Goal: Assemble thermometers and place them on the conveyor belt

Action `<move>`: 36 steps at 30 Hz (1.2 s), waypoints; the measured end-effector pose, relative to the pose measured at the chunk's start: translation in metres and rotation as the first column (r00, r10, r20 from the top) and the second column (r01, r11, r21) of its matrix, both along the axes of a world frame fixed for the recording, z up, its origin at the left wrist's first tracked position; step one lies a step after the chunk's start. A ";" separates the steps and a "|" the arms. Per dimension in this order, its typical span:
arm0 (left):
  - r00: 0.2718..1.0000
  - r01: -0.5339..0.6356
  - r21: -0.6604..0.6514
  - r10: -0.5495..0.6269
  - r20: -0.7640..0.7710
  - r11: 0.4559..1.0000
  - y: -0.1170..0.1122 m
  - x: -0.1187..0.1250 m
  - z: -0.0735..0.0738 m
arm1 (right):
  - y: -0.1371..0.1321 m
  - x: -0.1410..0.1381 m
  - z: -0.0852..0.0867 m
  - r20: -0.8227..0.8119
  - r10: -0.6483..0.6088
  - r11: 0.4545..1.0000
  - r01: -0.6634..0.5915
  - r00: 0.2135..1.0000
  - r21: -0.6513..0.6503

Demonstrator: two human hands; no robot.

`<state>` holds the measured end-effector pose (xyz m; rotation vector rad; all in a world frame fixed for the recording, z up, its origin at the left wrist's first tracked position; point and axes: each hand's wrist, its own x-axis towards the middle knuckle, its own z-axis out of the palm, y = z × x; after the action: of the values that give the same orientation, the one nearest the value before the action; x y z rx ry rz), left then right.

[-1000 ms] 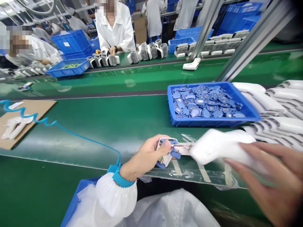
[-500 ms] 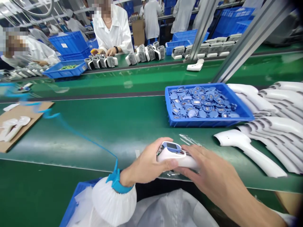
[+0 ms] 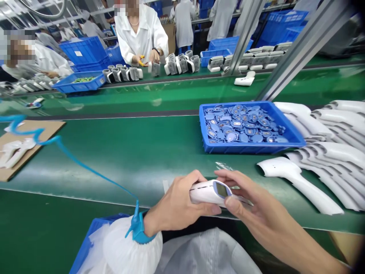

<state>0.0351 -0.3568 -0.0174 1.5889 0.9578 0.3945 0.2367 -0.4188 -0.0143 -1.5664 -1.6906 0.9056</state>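
On the green assembly belt (image 3: 114, 160), a blue tray (image 3: 252, 149) heaped with blue thermometer parts (image 3: 242, 127).
Left hand (image 3: 178, 207) firmly gripped a white infrared thermometer (image 3: 207, 191) at the belt's near edge, right hand (image 3: 256, 201) pinching its display end.

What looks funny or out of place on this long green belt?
A scrap of clear plastic film lies loose on the green conveyor belt, just beyond the white thermometer held by the left hand and right hand. It looks like stray litter beside the neatly arranged parts.
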 end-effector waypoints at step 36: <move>0.975 0.175 0.562 -0.061 -0.215 0.808 -0.010 0.029 0.011 | 0.034 -0.049 0.037 0.229 -0.460 0.620 0.126 0.858 0.774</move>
<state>0.0643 -0.3663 -0.0067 2.2693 0.9190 0.4843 0.1875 -0.3848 0.0231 -1.4133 -1.6616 -0.3350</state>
